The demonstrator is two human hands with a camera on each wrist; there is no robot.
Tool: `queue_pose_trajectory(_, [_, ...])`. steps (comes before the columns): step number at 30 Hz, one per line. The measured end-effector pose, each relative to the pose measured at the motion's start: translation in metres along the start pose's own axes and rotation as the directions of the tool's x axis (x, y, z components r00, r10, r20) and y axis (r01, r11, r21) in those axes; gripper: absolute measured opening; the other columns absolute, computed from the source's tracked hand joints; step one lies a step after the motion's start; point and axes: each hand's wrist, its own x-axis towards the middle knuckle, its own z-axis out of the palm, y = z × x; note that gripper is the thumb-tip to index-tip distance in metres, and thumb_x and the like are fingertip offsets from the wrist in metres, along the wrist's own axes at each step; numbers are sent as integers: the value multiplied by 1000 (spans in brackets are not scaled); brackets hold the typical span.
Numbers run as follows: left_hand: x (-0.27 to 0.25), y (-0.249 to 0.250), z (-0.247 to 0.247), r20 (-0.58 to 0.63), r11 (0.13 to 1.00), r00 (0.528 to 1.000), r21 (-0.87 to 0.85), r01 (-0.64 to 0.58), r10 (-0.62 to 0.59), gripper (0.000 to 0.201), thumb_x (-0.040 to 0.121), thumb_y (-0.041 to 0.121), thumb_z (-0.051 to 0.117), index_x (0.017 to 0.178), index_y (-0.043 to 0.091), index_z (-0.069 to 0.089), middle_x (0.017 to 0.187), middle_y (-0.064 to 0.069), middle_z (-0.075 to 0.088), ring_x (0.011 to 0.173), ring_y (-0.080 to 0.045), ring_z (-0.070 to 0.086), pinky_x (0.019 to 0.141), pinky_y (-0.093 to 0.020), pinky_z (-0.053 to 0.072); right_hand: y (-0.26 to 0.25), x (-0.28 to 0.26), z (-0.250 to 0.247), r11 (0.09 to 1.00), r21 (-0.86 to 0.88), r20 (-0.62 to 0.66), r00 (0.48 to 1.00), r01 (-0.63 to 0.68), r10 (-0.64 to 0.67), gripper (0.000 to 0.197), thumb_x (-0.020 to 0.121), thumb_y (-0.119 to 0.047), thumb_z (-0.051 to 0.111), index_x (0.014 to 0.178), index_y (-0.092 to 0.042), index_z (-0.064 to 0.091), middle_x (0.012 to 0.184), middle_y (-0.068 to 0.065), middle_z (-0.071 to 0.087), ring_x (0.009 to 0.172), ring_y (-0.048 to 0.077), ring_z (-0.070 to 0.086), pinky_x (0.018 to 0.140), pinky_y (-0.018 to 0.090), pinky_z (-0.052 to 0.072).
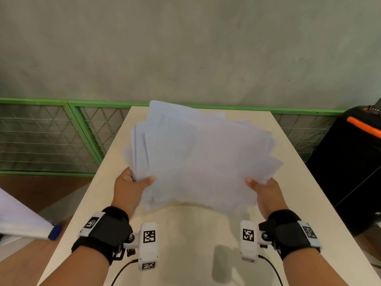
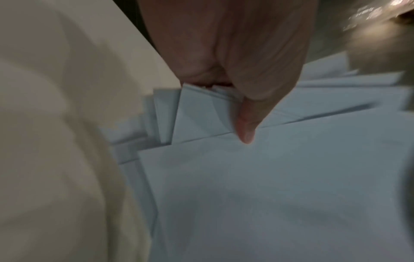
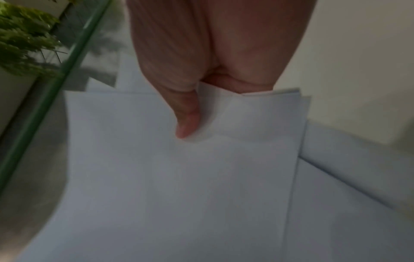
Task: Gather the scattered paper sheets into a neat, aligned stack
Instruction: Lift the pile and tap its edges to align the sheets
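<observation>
head view shows the left hand and right hand each pinching a near corner of the paper sheets, fanned and lifted above the table, likely light, floppy, best gripped at opposite edges.
</observation>
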Motion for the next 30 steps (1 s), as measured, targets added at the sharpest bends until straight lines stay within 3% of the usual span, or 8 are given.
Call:
queue_pose_trajectory(3, [3, -2, -3, -3, 997, 1000, -73, 3, -3, 29, 74, -9, 67, 95, 10, 63, 88, 1, 66, 79, -14, 61, 69, -20, 47, -3, -1, -2, 998, -4, -16, 997, 69, -69, 29, 85, 4, 57, 111, -6, 58, 84, -6, 69, 74, 7, 65, 54, 4, 48])
queue_pose_trajectory(6, [3, -14, -3, 10, 986, 999, -162, 43, -42, 34, 74, -14, 64, 94, 15, 64, 81, 6, 72, 82, -15, 61, 72, -23, 47, 4, -3, -4, 997, 14, -6, 997, 71, -71, 29, 86, 4, 55, 112, -10, 55, 92, -1, 65, 75, 6, 64, 54, 3, 48])
queue_pose_trajectory(9, [0, -28, -3, 39, 974, 996, -207, 89, -83, 38, 75, -17, 60, 89, 19, 64, 70, 14, 74, 83, -17, 61, 73, -25, 46, 15, -4, -6, 998, 44, 17, 999, 48, -49, 27, 86, 5, 54, 103, -15, 60, 86, -5, 71, 67, -4, 68, 57, 9, 51])
queue_pose_trajectory(13, [-2, -40, -10, 85, 962, 992, -249, 117, -99, 40, 76, -18, 57, 92, 18, 65, 81, 8, 72, 87, -20, 61, 77, -29, 48, 24, -5, -10, 995, 102, 79, 997, 3, -11, 33, 82, 9, 55, 98, -19, 63, 85, -6, 75, 77, 7, 70, 69, 25, 52])
queue_pose_trajectory(18, [1, -43, -19, 129, 966, 988, -231, 116, -88, 39, 68, -14, 64, 94, 16, 65, 77, 11, 76, 85, -18, 63, 76, -29, 49, 26, -3, -14, 982, 187, 142, 990, -37, 10, 37, 79, 16, 51, 94, -15, 63, 80, -6, 76, 75, 8, 71, 62, 20, 57])
queue_pose_trajectory(23, [7, -38, -22, 187, 988, 981, -132, 78, -52, 37, 61, -3, 69, 92, 17, 66, 76, 12, 76, 73, -3, 69, 64, -14, 54, 23, 2, -12, 983, 181, 175, 985, -32, -1, 37, 79, 17, 50, 94, -14, 64, 80, -6, 76, 76, 8, 70, 65, 21, 57])
queue_pose_trajectory(28, [10, -28, -23, 204, 986, 977, -147, 84, -53, 36, 66, -7, 74, 92, 16, 67, 76, 12, 77, 72, -1, 71, 63, -13, 54, 18, 7, -3, 996, 87, 209, 978, -4, -15, 43, 63, 11, 70, 94, -18, 65, 83, -5, 76, 79, 11, 71, 68, 25, 58])
queue_pose_trajectory(30, [11, -25, -23, 208, 987, 977, -139, 78, -48, 37, 65, -1, 77, 95, 18, 67, 81, 13, 77, 77, -1, 71, 66, -14, 54, 17, 8, 1, 998, 60, 211, 978, -5, -8, 46, 60, 8, 73, 96, -20, 64, 83, -5, 76, 78, 12, 71, 65, 26, 58])
